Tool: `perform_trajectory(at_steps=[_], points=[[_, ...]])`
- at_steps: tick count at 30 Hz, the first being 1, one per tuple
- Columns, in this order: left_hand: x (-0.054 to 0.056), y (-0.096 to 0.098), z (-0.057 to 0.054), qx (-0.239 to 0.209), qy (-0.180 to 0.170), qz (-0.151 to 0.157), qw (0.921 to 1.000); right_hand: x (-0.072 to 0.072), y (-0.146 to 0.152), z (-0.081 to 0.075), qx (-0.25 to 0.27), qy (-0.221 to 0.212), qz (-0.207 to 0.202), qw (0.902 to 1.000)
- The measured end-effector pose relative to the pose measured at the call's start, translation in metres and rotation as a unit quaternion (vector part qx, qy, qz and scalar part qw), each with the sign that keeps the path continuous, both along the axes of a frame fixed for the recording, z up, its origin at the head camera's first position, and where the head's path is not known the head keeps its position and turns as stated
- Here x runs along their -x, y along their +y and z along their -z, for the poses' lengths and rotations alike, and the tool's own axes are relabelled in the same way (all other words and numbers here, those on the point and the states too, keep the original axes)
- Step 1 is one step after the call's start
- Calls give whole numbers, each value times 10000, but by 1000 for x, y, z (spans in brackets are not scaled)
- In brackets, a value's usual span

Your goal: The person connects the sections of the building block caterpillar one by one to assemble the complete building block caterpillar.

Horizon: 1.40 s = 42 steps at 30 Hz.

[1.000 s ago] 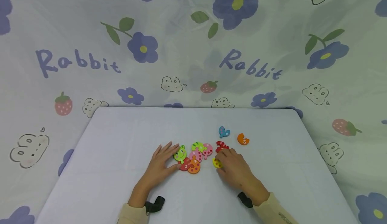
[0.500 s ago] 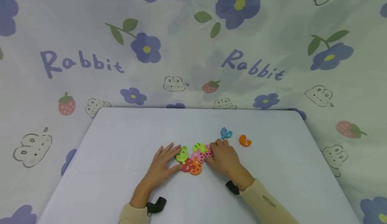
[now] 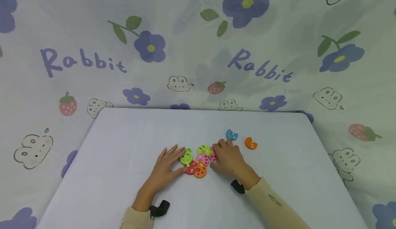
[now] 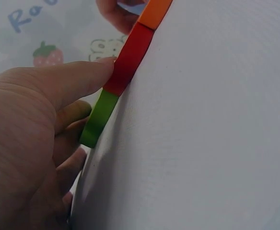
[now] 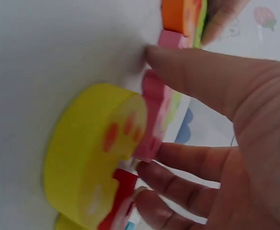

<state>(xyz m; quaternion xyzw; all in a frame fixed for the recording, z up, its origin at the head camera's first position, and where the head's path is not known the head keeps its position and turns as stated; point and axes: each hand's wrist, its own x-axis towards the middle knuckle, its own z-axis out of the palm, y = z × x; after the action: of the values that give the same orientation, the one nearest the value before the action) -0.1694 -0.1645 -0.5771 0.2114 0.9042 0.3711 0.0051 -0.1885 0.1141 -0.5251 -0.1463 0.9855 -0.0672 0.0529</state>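
Observation:
Caterpillar puzzle pieces lie joined in a bent chain: a green smiling head [image 3: 186,157], a red piece [image 3: 190,168], an orange spotted piece [image 3: 201,171], a pink piece [image 3: 202,159], a green striped piece [image 3: 204,149] and a pink end piece [image 3: 212,156]. My left hand [image 3: 167,167] rests beside the head, fingers spread, its thumb touching the red piece's edge. With thumb and fingers, my right hand [image 3: 229,160] pinches the pink end piece. Under that hand, in the right wrist view, lie a yellow spotted piece [image 5: 65,148] and a red striped piece [image 5: 122,195], both hidden from the head view.
Beyond my right hand lie a loose blue piece [image 3: 231,135] and a loose orange piece [image 3: 251,143]. The white table [image 3: 139,129] ends at a patterned curtain [image 3: 191,57] at the back. A black wrist device [image 3: 160,209] sits by my left cuff.
My right hand has moved left from the yellow piece to the pink end piece. The left hand has stayed at the green head and red piece.

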Motion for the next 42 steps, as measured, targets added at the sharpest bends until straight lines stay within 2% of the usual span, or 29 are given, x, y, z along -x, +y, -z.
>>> perform_trajectory(at_steps=[4, 11, 14, 21, 26, 34, 42], points=[[2, -2, 1, 20, 31, -4, 10000, 1, -1, 4, 40, 165, -78, 9998], [5, -2, 0, 1, 172, 42, 9998, 3, 5, 1, 624, 210, 103, 9978], [8, -2, -3, 56, 59, 114, 9999, 5, 11, -2, 745, 198, 101, 9970], [22, -7, -12, 146, -291, 481, 9983, 9, 24, 0, 738, 65, -332, 9967], [29, -9, -15, 116, -430, 597, 9972, 10, 27, -1, 799, 17, -465, 9957], [28, -9, -14, -104, -142, 604, 9980, 12, 22, -2, 709, 62, -284, 9971], [28, -9, -11, -2, -298, 565, 9980, 12, 19, 1, 719, 129, -260, 9970]])
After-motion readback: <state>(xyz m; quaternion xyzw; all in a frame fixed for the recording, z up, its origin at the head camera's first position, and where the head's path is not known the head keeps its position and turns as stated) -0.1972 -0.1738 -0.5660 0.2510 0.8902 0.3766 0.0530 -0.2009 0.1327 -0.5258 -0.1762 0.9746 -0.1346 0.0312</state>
